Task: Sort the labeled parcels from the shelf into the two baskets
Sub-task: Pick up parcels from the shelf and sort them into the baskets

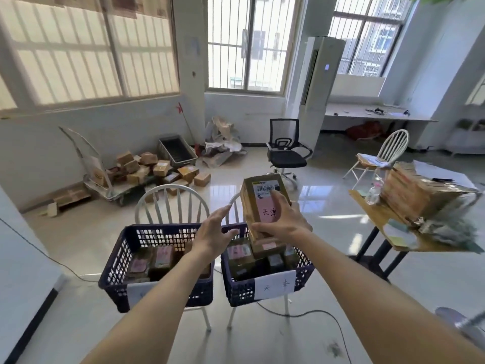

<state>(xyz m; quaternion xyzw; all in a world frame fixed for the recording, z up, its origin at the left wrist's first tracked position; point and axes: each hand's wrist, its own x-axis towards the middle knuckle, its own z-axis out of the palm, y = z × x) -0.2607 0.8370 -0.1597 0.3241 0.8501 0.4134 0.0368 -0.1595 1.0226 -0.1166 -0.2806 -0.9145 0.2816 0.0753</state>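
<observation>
My right hand (282,222) grips a brown cardboard parcel (258,198) with a white barcode sticker and a pink handwritten label, held above the right basket (304,269). My left hand (214,232) hovers with fingers spread just left of the parcel, not touching it, between the two baskets. The right basket is dark blue with a white paper tag on its front and holds several parcels. The left basket (118,261), also dark blue, holds several parcels too. Each basket sits on a white chair.
A wooden table (372,214) at the right carries a stack of parcels (420,195) and papers. A black office chair (286,153) and a white chair (380,158) stand behind. A pile of boxes (157,169) and a trolley sit by the far wall. A cable (328,319) runs across the floor.
</observation>
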